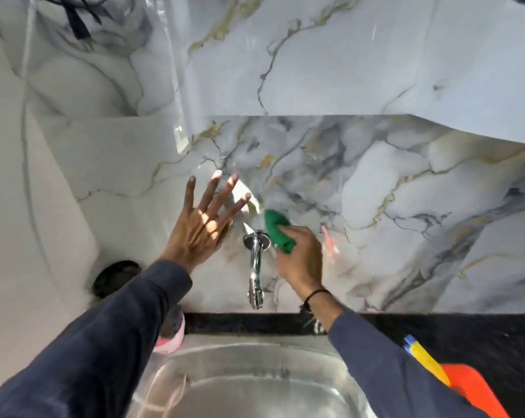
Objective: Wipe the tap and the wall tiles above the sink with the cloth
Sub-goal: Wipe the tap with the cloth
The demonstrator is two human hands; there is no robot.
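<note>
While the right hand [299, 260] bunches the green cloth [278, 230] in a tight grip against the wall tiles [376, 191] at centre frame, seemingly touching the tap [256, 260] flange, the empty, splayed left hand [199, 227] could slip on the glossy tile.

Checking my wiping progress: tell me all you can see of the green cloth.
The green cloth is a small, soft-looking fabric bunched into a wad in the right hand. Its free end pokes upward onto the marbled wall tiles, just right of the chrome tap base. Plain colour, no visible pattern.
</note>
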